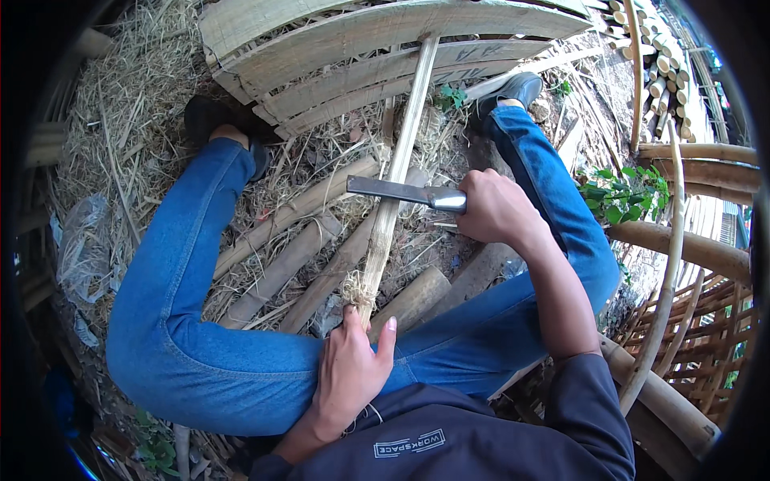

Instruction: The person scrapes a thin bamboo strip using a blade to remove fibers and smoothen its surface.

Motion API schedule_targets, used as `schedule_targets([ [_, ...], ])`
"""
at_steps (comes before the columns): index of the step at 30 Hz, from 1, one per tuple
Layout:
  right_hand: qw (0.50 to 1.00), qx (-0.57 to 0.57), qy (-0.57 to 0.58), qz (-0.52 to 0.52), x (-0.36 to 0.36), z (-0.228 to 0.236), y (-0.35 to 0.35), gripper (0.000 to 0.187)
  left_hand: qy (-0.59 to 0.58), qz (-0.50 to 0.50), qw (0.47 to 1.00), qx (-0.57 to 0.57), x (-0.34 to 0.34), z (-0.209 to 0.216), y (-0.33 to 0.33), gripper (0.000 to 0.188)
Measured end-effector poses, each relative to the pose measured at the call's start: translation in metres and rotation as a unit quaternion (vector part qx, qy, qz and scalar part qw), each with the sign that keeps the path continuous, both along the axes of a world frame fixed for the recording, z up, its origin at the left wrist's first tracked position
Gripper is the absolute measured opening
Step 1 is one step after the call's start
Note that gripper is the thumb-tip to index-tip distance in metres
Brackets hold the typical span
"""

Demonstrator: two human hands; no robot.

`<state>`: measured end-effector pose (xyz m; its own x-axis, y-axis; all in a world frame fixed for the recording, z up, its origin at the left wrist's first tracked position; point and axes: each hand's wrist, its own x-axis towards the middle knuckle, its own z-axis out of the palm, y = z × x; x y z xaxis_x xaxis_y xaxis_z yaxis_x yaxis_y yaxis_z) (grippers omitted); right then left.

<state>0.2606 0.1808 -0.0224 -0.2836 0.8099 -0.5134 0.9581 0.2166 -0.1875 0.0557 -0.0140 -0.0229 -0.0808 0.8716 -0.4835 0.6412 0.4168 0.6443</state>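
Right grip (pixel 499 207), at about 2 o'clock from the centre of my head feed, is wrapped firmly around the handle of a knife (pixel 389 190), its fingers curled so that the handle is covered. Out of that fist come a shiny metal collar (pixel 447 199) and a dark, square-ended blade pointing toward 9 o'clock and crossing over a pale wooden strip (pixel 407 136) just above the centre.

I see the strip run from 12 o'clock down to between 6 and 7, its far end meeting a slatted wooden crate (pixel 401 28) at 12. Curled shavings (pixel 353 287) cling near its lower end.

At 6 o'clock the left grip (pixel 353 373) is pinching that lower end between thumb and fingers, though with the underside hidden I can't be sure how tightly.

Legs in blue jeans (pixel 196 240) spread to either side of the work. Toward 8 and 9 o'clock, cut poles (pixel 277 276) lie on the ground beneath the strip. I have straw (pixel 128 120) at 10, a clear plastic bag (pixel 84 248) at 9, a stack of round poles (pixel 666 76) at 2, a leafy green plant (pixel 626 196) near 3 and woven lattice (pixel 706 337) between 3 and 4.
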Motion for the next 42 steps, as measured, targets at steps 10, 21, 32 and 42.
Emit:
schedule_targets([
  [10, 0.998, -0.011, 0.015, -0.053, 0.008, -0.006, 0.017, 0.019, -0.008, 0.007, 1.0, -0.008, 0.0, -0.001, 0.0, 0.038],
  [21, 0.996, -0.013, 0.092, 0.01, 0.011, -0.015, 0.007, 0.02, -0.195, 0.035, 0.98, -0.018, -0.017, -0.015, 0.003, 0.04],
  [32, 0.98, 0.035, 0.179, 0.077, 0.015, 0.017, 0.004, 0.027, -0.513, 0.127, 0.806, -0.267, -0.035, -0.002, 0.006, 0.027],
  [42, 0.987, 0.072, 0.069, 0.124, 0.03, 0.002, 0.029, 0.026, -0.511, 0.117, 0.8, -0.29, -0.03, -0.004, -0.017, 0.03],
])
